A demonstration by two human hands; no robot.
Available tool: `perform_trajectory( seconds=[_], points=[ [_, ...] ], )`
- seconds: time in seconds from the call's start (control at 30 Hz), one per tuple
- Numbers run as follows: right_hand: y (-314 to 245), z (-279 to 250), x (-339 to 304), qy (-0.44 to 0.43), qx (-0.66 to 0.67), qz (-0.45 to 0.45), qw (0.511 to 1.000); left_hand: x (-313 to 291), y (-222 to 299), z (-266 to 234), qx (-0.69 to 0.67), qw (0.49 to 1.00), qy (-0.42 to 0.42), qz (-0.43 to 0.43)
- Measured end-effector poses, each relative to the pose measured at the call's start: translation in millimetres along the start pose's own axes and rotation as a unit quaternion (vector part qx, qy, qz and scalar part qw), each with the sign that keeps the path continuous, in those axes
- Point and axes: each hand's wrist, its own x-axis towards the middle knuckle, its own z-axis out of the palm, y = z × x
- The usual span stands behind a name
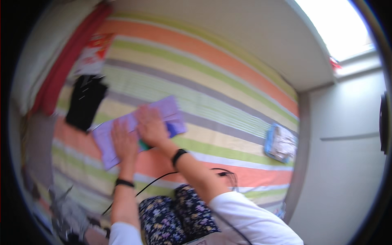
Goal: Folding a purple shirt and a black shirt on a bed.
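Observation:
A folded purple cloth (167,108), which looks like a garment, lies in a long strip across the striped bedspread (212,118). Blue and green patches show at its near edge, partly covered by my right hand. My left hand (125,141) rests flat on its left part with the fingers stretched out. Close beside it, my right hand (151,125) presses flat on the middle, fingers also extended. Both wrists wear black bands. The picture is slightly blurred, so the cloth's exact kind cannot be made out.
Left of the cloth lies a folded black garment (85,104), with a red and white packet (94,53) beyond it. A small stack of white and blue folded cloth (281,143) sits far right. A black cable (157,178) runs near my patterned lap (163,216). A red curtain (55,77) hangs at left.

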Motion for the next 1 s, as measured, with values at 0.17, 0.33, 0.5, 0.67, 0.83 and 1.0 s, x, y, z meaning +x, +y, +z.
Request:
perform_trajectory(
  seconds=[0.17,0.33,0.5,0.67,0.83,1.0],
  points=[
    [65.4,-36.6,-18.7,0.081,-0.065,-0.004,0.995,-12.3,-10.6,2.1,0.058,0.997,0.042,0.041],
    [130.4,-88.8,-39.2,0.042,-0.06,0.176,0.982,-7.3,-18.2,6.3,-0.015,0.999,0.027,0.044],
    [117.5,-88.1,-38.4,0.097,0.227,0.304,0.92,-55.8,-48.4,-29.4,-0.224,0.97,0.083,-0.039],
    [98.9,-84.3,-10.4,-0.027,0.178,0.377,0.908,-119.2,-69.4,-78.0,-0.199,0.969,0.076,-0.122],
    [89.3,-102.6,-2.1,-0.067,0.392,0.353,0.847,-86.7,-18.9,-77.8,-0.336,0.94,0.057,-0.014],
    [50.5,-123.0,5.5,-0.022,0.413,0.254,0.875,-33.4,68.1,-50.7,-0.404,0.912,-0.072,0.015]
  ],
)
